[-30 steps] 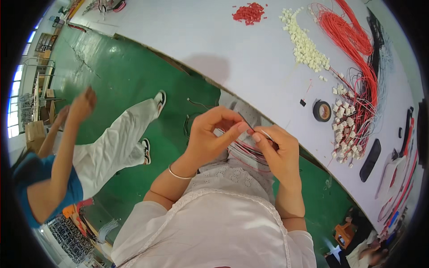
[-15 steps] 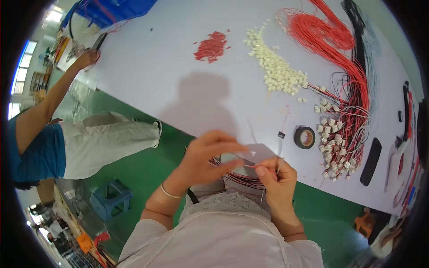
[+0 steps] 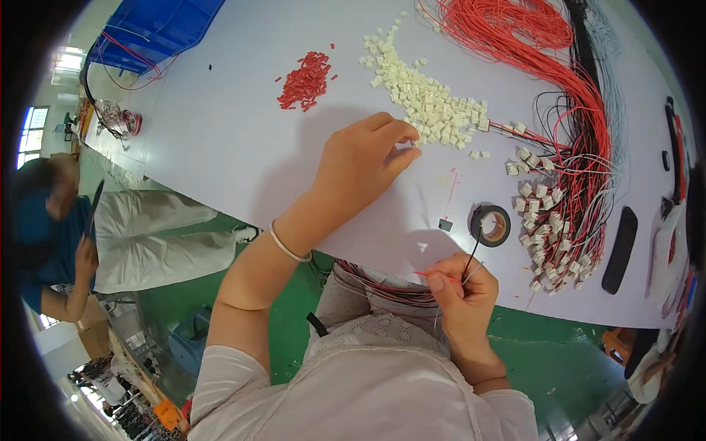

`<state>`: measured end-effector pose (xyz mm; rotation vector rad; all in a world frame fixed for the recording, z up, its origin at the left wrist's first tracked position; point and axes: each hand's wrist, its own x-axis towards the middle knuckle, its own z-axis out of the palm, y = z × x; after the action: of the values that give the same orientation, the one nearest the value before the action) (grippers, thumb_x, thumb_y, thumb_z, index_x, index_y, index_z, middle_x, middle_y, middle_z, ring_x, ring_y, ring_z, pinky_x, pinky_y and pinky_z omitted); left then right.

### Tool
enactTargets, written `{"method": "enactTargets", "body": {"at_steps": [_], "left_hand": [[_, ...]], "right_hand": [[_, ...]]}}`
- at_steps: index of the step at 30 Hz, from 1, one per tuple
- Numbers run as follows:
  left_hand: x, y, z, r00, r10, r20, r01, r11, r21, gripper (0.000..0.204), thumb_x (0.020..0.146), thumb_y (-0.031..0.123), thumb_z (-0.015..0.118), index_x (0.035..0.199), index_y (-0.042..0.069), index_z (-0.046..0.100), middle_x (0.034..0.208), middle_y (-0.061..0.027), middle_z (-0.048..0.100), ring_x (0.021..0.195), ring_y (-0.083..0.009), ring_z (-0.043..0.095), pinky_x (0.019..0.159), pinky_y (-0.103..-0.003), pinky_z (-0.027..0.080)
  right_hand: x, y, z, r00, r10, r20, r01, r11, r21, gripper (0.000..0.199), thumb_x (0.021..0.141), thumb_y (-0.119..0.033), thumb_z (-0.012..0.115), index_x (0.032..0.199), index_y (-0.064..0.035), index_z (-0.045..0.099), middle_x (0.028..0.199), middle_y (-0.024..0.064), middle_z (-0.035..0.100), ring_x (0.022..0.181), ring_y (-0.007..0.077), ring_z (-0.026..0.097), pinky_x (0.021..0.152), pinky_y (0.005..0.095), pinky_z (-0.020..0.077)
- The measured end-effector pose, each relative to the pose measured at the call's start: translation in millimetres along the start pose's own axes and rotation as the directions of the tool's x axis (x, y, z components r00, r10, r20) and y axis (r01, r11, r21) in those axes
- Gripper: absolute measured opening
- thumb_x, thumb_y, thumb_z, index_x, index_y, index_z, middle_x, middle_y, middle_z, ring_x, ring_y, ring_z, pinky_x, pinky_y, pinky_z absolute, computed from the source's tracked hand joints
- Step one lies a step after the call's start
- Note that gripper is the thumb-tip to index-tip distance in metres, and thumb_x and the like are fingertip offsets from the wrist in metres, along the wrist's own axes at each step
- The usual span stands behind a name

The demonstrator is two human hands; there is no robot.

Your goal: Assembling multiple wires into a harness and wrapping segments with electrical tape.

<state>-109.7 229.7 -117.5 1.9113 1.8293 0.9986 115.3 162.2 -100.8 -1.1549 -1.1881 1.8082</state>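
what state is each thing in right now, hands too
left hand, thumb and fingertips close together, hold unclear
right hand, closed on thin wires
thin wires, pinched, ends sticking out
white connectors, loose heap
wired connectors, bunched, wires attached
red pieces, loose heap
tape, roll lying flat
red wires, partly looped

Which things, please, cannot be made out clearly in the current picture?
In the head view:
Left hand: whether it pinches anything, too small to tell.
Wires in the right hand: middle parts hidden by its fingers.
Blue bin: upper part cut off by the top edge.
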Motion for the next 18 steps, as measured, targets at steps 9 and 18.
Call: {"method": "enactTargets", "body": {"at_steps": [9, 18], "left_hand": [[-19.6, 7.1, -16.2, 0.966, -0.244, 0.087, 0.259, 0.879, -0.4, 0.009, 0.086, 0.007, 0.069, 0.093, 0.002, 0.065, 0.083, -0.0028, 0.065, 0.067, -0.0099, 0.062, 0.059, -0.025, 0.051], [-73.9, 55.8, -38.4, 0.875, -0.314, 0.369, 0.468, 0.351, -0.811, 0.015, 0.093, 0.007, 0.062, 0.105, 0.0, 0.064, 0.087, -0.0075, 0.065, 0.07, -0.0132, 0.063, 0.059, -0.025, 0.052]], "right_hand": [[-4.6, -3.9, -5.0, 0.999, -0.036, -0.038, 0.036, 0.999, 0.004, 0.005, 0.087, -0.002, 0.069, 0.088, 0.0, 0.064, 0.075, -0.0028, 0.061, 0.064, 0.0016, 0.044, 0.059, 0.0179, 0.0355], [-0.5, -17.1, 9.0, 0.975, -0.199, -0.102, 0.199, 0.98, -0.008, 0.005, 0.086, -0.002, 0.071, 0.089, -0.0019, 0.067, 0.063, -0.0116, 0.039, 0.057, -0.0021, 0.03, 0.051, 0.0163, 0.0226]]}}
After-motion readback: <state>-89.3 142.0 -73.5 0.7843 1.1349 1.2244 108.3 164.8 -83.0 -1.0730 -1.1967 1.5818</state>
